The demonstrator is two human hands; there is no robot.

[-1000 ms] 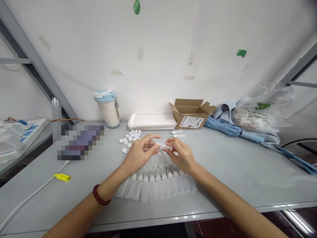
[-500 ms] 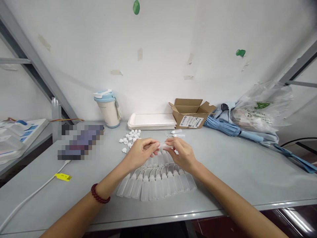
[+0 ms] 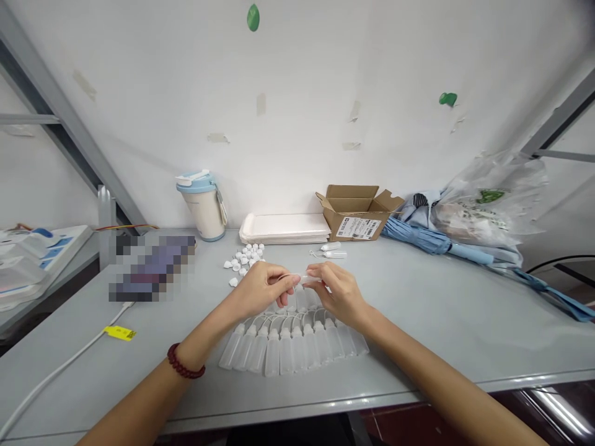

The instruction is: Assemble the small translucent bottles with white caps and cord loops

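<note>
Both my hands meet above the middle of the grey table [image 3: 418,310]. My left hand [image 3: 260,288] and my right hand [image 3: 337,291] pinch the two ends of one small clear plastic bottle [image 3: 307,279], held level between the fingertips. Right below them a row of several clear squeeze bottles [image 3: 292,344] lies side by side on the table, caps pointing away from me. A loose heap of small white caps [image 3: 244,257] sits just beyond my left hand. Two more small bottles [image 3: 331,250] lie farther back.
Along the wall stand a blue-lidded cup [image 3: 204,204], a stack of white trays [image 3: 283,228] and an open cardboard box [image 3: 357,212]. A blue umbrella [image 3: 441,244] and plastic bag [image 3: 493,204] fill the right. A white cable with a yellow tag [image 3: 119,333] runs at left.
My hands have sunk slightly toward the table with the small bottle. My left fingers have curled in closer round its end.
</note>
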